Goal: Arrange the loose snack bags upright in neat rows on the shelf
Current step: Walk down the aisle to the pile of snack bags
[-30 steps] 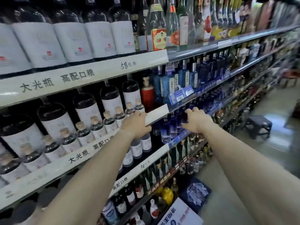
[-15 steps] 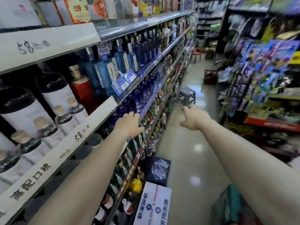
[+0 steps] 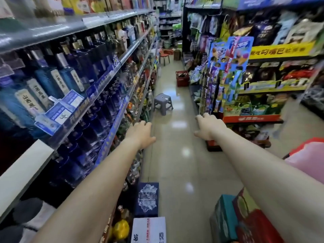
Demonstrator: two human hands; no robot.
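Snack bags (image 3: 254, 107) are now in view on the right of the aisle. Half a second ago the view was mostly on the blue bottles (image 3: 57, 79), and both hands were nearer that side. The bags sit on the lower tiers of the snack shelf (image 3: 252, 118), behind its orange front rail, with more rows on the tiers above. Blur is too heavy to tell which bags stand upright and which have slumped.

Right hand (image 3: 207, 128): out over the floor (image 3: 175, 155), well short of the bags, touching nothing. Fingers bent downward and close together, thumb out to the left, nothing held.

Left hand (image 3: 142, 133): about level with the right, just beside the edge of the bottle shelving. Fingers loosely curled, empty.

Step in hand, by my reading: turning and crossing to the snack shelf. Arranging not yet begun.

Notes for doing it well:
- Square up to the shelf before reaching, so the tier is seen head-on.
- Take one slumped bag at a time by its top seam, stand it on its base, and push it back against the bag behind.
- Keep front faces outward and edges flush with the rail.
- Mind the cardboard display stand (image 3: 229, 55) at the shelf's end.
- Mind the grey stool (image 3: 163, 102) and red basket (image 3: 182, 78) in the aisle.
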